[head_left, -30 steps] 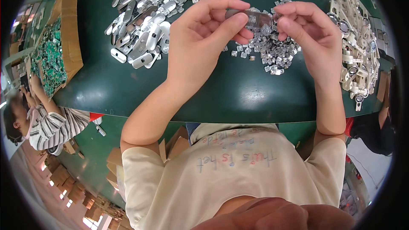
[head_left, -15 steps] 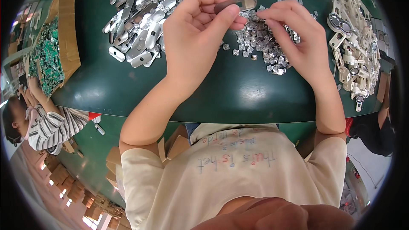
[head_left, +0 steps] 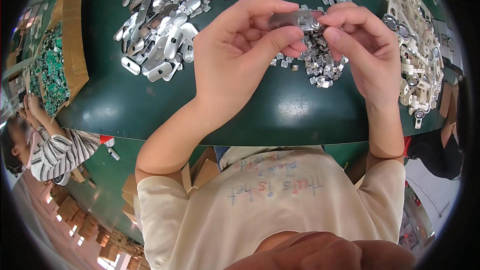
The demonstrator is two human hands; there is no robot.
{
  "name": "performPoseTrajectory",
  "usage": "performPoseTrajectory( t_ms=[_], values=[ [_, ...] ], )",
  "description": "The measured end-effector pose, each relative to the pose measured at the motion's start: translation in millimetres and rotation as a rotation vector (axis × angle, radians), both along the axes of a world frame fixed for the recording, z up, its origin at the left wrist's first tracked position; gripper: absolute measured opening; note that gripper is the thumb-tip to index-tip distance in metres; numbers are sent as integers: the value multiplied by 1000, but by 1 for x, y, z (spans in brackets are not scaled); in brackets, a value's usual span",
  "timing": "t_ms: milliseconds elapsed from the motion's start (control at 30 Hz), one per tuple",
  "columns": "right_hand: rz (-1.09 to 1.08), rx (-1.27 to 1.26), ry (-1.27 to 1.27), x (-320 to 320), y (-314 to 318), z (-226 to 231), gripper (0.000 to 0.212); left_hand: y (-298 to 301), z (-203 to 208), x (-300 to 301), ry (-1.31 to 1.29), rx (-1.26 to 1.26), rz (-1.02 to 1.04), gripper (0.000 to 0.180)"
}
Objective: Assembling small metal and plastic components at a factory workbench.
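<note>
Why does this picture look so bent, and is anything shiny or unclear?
In the head view, the table looks bowed and black rims the sides, from fisheye distortion; there too, pale glare shines on the table, silver plates catch highlights, and fine detail on the held plate is hard to see.

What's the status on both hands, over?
Left hand: holding grey elongated piece. Right hand: at its right end. Small shiny parts heaped below.

Cream short-sleeved shirt, coloured lettering

Slim grey shell, rounded left end, held crosswise; small clear squarish pieces heaped nearby.
</note>
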State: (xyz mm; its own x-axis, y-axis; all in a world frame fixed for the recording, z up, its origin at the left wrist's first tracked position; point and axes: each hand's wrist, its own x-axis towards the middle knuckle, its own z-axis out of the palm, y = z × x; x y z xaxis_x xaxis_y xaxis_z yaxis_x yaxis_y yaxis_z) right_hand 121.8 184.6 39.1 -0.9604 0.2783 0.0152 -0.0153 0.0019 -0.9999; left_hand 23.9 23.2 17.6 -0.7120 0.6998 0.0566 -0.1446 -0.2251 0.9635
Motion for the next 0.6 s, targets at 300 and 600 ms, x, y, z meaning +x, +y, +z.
performPoseTrajectory(
  t_ms=[300,600],
  values=[
    [45,-121,50,-6,-6,-5,25,2,-4,6,136,-15,-68,27],
    [122,-202,-124,-10,0,-1,21,5,-24,2,3,-16,19,26]
  ],
)
